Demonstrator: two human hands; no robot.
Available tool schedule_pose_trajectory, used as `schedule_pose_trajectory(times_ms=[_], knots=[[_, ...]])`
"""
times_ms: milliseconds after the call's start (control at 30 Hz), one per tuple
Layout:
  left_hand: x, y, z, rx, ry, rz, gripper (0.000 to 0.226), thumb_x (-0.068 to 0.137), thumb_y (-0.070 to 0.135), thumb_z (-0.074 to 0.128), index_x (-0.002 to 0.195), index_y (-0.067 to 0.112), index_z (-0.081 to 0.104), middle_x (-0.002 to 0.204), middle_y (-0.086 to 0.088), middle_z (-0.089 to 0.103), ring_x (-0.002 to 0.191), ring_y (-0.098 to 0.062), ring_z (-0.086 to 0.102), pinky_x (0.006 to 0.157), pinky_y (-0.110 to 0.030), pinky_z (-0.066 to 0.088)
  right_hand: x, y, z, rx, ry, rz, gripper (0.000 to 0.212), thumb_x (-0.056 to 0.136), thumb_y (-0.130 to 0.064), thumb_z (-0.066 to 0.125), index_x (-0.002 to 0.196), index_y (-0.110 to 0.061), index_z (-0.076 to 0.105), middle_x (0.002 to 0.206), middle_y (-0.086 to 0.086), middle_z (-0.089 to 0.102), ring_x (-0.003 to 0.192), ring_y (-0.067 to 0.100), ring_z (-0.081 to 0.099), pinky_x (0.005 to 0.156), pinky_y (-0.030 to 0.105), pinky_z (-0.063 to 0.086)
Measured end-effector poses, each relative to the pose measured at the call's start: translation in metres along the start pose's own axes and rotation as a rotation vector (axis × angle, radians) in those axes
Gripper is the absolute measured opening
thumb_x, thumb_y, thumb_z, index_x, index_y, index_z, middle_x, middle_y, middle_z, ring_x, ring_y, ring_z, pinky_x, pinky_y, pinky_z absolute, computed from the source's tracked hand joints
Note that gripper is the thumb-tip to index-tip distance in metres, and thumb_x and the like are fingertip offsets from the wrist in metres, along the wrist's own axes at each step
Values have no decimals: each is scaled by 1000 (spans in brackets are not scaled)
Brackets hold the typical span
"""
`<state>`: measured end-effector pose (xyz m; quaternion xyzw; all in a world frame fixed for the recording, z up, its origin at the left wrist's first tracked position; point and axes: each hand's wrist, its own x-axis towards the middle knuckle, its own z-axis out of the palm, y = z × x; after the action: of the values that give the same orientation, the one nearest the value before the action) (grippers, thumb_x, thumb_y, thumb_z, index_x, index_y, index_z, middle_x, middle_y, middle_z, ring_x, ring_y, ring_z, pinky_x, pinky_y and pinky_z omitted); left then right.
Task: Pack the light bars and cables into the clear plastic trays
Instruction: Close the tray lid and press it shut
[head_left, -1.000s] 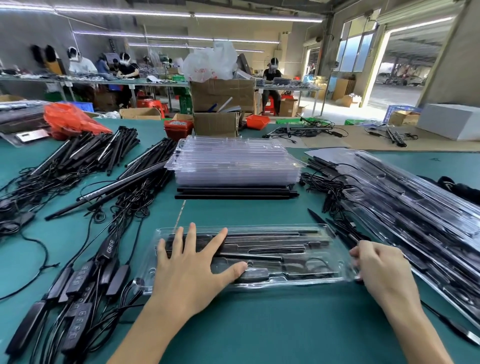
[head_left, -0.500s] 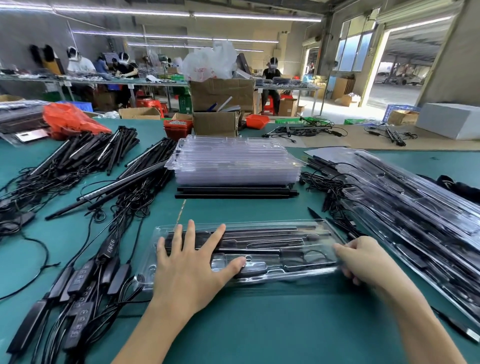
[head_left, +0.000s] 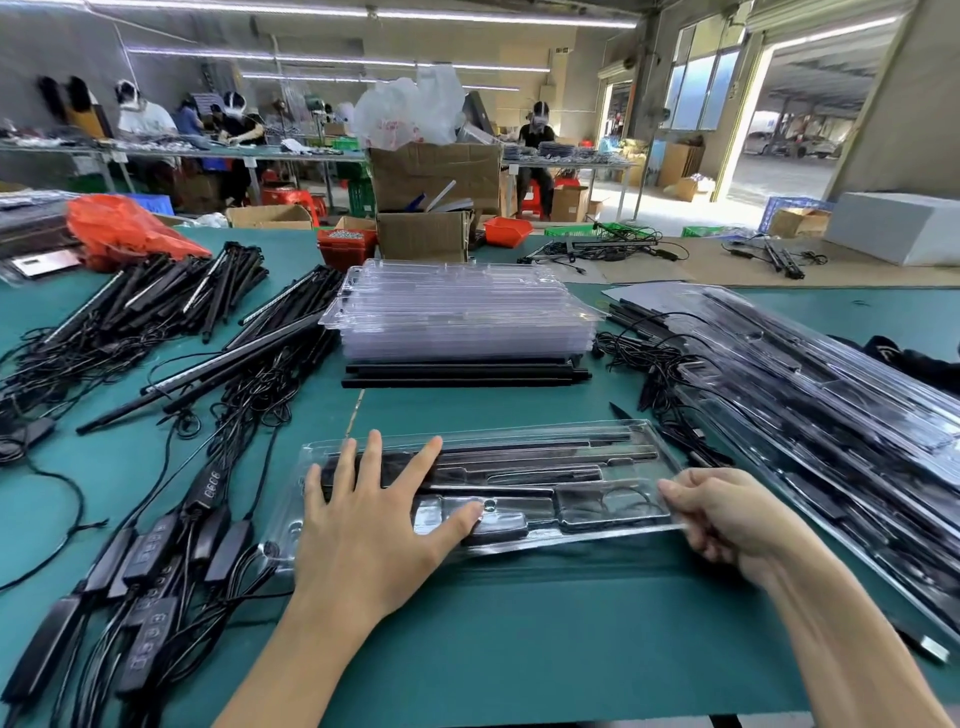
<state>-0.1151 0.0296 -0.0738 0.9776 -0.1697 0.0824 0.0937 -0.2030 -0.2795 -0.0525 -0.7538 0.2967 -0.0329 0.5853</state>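
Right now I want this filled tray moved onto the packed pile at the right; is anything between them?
Loose black cables lie on the mat between the filled tray and the packed pile; lifting over should clear them.

Black slim light bars (head_left: 156, 301) are lying on the teal green felt-like table mat (head_left: 467, 649), beside a colourless clear plastic tray stack (head_left: 462, 322); a crumpled orange-red plastic bag (head_left: 124, 231), possibly netting, is glowing behind.
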Motion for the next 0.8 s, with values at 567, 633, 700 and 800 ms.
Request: schedule_pose_trajectory(times_ms=[567, 633, 700, 800], knots=[[-3, 8, -2, 80, -37, 9, 82, 81, 83, 1, 155, 49, 5, 166, 0, 12, 152, -22, 6, 122, -51, 6, -32, -14, 21, -859, 407, -69, 22, 94, -46, 55, 88, -25, 55, 72, -6, 65, 67, 16, 57, 62, 29, 41], [-1, 7, -3, 62, -68, 6, 80, 82, 84, 6, 154, 50, 1, 167, -1, 8, 153, -22, 1, 122, -52, 2, -35, -18, 26, -945, 411, -77, 19, 96, -42, 49, 95, -23, 50, 82, -4, 58, 68, 17, 52, 61, 31, 35], [0, 7, -3, 48, -84, 4, 81, 81, 84, 7, 154, 51, -1, 167, -1, 5, 153, -22, -3, 121, -53, -1, -38, -24, 28, -968, 380, -53, 26, 96, -45, 46, 105, -21, 45, 98, 0, 52, 71, 20, 52, 64, 33, 37], [0, 8, 0, 42, -88, 0, 78, 80, 84, 3, 151, 56, -10, 168, -1, -6, 153, -22, -13, 121, -54, -7, -38, -33, 31, -901, 366, -94, 41, 93, -55, 52, 120, -25, 46, 111, 3, 44, 72, 21, 51, 67, 35, 37]])
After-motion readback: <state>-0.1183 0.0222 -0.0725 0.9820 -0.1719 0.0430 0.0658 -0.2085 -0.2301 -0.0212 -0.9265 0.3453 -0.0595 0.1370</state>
